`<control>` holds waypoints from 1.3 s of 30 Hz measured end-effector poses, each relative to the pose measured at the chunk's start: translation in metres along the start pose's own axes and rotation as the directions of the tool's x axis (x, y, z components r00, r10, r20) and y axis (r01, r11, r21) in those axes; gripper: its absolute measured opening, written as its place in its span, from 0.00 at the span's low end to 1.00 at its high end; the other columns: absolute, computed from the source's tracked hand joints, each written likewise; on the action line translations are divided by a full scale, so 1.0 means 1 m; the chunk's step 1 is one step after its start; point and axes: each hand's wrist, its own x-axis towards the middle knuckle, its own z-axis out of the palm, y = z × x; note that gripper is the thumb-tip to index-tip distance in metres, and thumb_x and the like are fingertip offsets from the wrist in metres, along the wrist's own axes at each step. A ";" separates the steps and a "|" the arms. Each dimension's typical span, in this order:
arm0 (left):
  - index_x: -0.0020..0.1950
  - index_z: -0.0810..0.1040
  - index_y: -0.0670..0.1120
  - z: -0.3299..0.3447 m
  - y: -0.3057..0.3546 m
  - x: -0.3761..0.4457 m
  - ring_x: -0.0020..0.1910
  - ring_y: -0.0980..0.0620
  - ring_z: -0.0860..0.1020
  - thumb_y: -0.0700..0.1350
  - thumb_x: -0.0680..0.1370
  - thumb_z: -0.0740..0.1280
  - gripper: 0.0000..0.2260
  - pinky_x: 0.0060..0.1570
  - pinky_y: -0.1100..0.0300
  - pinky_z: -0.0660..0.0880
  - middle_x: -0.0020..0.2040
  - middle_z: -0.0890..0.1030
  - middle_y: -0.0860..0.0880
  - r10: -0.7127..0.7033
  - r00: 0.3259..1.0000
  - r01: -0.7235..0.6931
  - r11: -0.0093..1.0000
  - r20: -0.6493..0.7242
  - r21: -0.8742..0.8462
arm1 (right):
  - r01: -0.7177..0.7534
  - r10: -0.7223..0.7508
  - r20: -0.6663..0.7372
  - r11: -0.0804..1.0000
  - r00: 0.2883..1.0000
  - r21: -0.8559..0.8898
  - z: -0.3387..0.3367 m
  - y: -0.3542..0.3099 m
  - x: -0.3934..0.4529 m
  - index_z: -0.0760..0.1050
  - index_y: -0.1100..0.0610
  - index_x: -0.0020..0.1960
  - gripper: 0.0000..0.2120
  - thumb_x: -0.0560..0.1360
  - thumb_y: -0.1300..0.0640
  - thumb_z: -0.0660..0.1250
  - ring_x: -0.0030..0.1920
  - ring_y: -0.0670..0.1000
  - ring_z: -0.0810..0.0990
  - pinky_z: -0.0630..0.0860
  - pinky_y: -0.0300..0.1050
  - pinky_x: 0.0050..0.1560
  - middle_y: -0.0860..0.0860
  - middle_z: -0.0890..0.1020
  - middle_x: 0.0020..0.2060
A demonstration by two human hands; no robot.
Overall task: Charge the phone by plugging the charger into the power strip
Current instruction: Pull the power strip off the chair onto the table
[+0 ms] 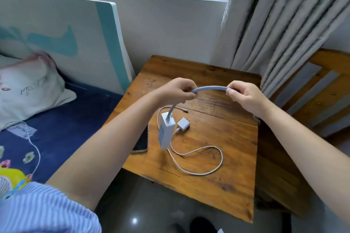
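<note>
A white power strip (166,130) dangles by its thick grey cord (209,88) just above the wooden table (217,185). My left hand (178,91) and my right hand (244,96) both grip that cord, which arches between them. On the table, just right of the strip, lies the white charger (183,124), prongs pointing up-right. Its white cable (200,157) loops across the tabletop. The dark phone (141,143) lies at the table's left edge, partly hidden by my left forearm.
A bed with a blue sheet (62,128) and a pillow (28,89) lies left of the table. A grey curtain (284,24) hangs at the back right. A wooden slatted chair (322,91) stands to the right. Dark tiled floor (151,204) lies below.
</note>
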 end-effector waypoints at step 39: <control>0.50 0.78 0.36 -0.075 -0.160 0.163 0.43 0.48 0.71 0.35 0.77 0.60 0.08 0.41 0.59 0.65 0.42 0.71 0.46 0.160 0.952 -0.263 0.861 0.260 0.435 | -0.416 0.389 -0.150 0.870 0.909 -0.264 0.083 0.059 0.125 0.75 0.60 0.54 0.11 0.78 0.59 0.56 0.50 0.56 0.74 0.64 0.51 0.58 0.55 0.78 0.46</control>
